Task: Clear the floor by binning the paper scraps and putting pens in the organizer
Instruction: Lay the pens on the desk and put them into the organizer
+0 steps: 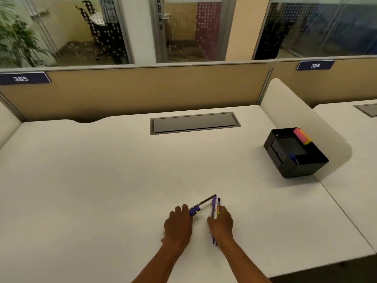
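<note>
Both hands hover over the white desk (102, 180) near its front edge. My left hand (178, 225) is shut on a blue-and-white pen (201, 205) that points up and to the right. My right hand (221, 222) grips a bundle of pens (215, 206), purple, white and dark, standing nearly upright. The tips of the two lots almost meet. A black desk organizer (293, 168) sits at the right side of the desk, well away from both hands. It holds a blue pen (293, 158) and a block of pink and yellow sticky notes (302, 136).
A grey cable hatch (194, 123) is set into the desk's back middle. Tan partition panels (142, 90) labelled 385 and 386 stand behind. A white curved divider (285, 107) separates this desk from the neighbouring one on the right. No floor or bin shows.
</note>
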`<state>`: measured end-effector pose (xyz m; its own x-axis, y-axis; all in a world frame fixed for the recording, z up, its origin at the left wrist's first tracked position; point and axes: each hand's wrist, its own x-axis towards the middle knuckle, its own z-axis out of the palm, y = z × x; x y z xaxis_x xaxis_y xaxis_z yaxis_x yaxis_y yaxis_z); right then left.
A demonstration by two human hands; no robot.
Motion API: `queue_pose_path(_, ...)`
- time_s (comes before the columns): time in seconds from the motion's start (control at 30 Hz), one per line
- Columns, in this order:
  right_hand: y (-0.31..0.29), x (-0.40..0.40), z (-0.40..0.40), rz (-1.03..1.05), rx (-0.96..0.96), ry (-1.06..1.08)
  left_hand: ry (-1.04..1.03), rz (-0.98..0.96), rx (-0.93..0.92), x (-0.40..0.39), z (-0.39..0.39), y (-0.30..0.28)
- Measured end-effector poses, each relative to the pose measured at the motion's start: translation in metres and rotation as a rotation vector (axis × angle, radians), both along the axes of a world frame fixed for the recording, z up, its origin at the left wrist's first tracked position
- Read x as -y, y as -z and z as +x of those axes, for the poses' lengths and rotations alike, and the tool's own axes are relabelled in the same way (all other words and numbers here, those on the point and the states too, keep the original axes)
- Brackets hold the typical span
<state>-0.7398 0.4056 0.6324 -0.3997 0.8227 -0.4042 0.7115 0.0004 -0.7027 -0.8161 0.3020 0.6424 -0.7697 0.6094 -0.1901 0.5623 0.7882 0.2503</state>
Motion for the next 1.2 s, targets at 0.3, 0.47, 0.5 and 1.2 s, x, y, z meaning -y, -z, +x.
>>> queue_pose_path(0.3,-0.002,0.022,-0.004,0.218,-0.076,0.047,0.072,0.026,-0.093,0.006,-0.020,0.019)
queue_pose_path(0.47,0.005,0.029,-0.004,0.315,-0.097,0.026,0.105,0.063,-0.089,0.011,-0.024,0.017)
queue_pose_path(0.5,0.006,0.029,-0.003,0.316,-0.096,0.017,0.113,0.087,-0.084,0.013,-0.024,0.015)
queue_pose_path(1.2,0.006,-0.027,-0.014,0.545,0.021,-0.665,0.014,0.355,-0.040,0.070,-0.042,0.022)
